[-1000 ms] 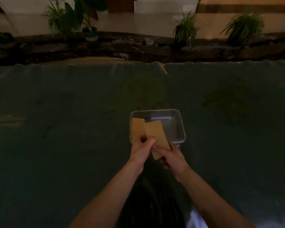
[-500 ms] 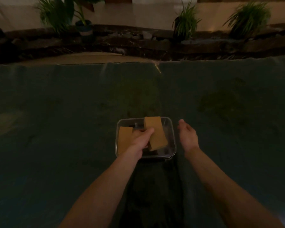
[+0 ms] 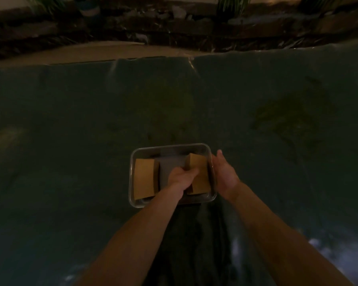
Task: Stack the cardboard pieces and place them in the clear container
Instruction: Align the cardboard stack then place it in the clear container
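Brown cardboard: one flat tan cardboard piece lies in the left half of the clear rectangular plastic container.
Left hand: pinches a second tan cardboard piece, now lowered into the right half.
Right hand: let go a moment ago; rests open beside the container's right wall, holding nothing.
Dark green cloth tabletop: bare around the container.
Meaning: both pieces are inside but side by side, not stacked, I judge.

Dim outdoor patio or garden setting, wide dark green cloth-covered table in the foreground, dark rough stone border along the far edge, green leafy plants beyond it, pale paved ground at far left
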Demonstrator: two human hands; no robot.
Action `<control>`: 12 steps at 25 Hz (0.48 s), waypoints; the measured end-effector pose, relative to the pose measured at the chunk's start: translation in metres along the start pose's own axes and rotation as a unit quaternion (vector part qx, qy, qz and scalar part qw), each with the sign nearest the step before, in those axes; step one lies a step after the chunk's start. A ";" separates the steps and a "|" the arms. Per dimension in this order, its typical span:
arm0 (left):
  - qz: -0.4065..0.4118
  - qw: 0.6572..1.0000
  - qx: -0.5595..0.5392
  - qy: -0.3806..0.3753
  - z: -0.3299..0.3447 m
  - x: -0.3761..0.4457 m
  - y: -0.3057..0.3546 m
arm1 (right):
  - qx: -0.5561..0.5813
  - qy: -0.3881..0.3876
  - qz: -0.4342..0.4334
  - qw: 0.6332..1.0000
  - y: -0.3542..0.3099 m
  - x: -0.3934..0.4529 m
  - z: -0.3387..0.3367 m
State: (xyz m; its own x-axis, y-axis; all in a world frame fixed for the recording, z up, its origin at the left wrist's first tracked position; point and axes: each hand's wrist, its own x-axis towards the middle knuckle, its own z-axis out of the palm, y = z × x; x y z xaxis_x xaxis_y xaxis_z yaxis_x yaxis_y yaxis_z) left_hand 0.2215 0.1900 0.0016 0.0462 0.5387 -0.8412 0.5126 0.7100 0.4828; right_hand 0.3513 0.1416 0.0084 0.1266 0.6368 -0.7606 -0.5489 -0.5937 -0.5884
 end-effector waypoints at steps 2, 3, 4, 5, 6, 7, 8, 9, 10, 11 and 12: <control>0.016 1.000 0.018 0.010 0.007 0.006 -0.003 | 0.013 -0.005 -0.003 1.000 0.001 0.004 -0.001; 0.030 0.999 0.026 0.017 0.010 0.007 -0.005 | 0.014 -0.006 -0.002 1.000 0.001 0.005 -0.001; 0.048 0.998 0.038 0.026 0.011 0.009 -0.007 | 0.014 -0.008 -0.002 1.000 0.002 0.005 -0.001; 0.071 0.995 0.053 0.039 0.014 0.010 -0.009 | 0.011 -0.008 -0.002 1.000 0.003 0.005 -0.001; 0.098 0.991 0.069 0.056 0.016 0.010 -0.011 | 0.007 -0.008 -0.003 1.000 0.004 0.005 -0.001; 0.125 0.985 0.087 0.075 0.018 0.008 -0.013 | 0.004 -0.009 -0.004 1.000 0.004 0.004 -0.001; 0.148 0.979 0.104 0.093 0.021 0.006 -0.014 | 0.001 -0.013 -0.005 1.000 0.004 0.004 -0.001; 0.162 0.974 0.116 0.107 0.022 0.003 -0.015 | 0.000 -0.016 -0.007 1.000 0.004 0.003 -0.001; 0.166 0.972 0.121 0.113 0.023 0.002 -0.015 | 0.000 -0.018 -0.007 1.000 0.004 0.003 -0.001; 0.164 0.972 0.125 0.110 0.023 0.002 -0.016 | 0.003 -0.017 -0.007 1.000 0.003 0.002 -0.001; 0.161 0.973 0.131 0.101 0.022 0.002 -0.016 | 0.008 -0.021 -0.005 1.000 0.002 0.002 -0.001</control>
State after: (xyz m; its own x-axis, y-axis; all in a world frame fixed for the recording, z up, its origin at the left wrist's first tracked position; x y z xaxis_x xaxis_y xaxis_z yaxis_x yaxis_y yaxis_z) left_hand 0.2328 0.1699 -0.0135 0.0848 0.8103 -0.5798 0.7017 0.3646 0.6122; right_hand 0.3513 0.1414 0.0057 0.0983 0.6630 -0.7421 -0.5605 -0.5793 -0.5918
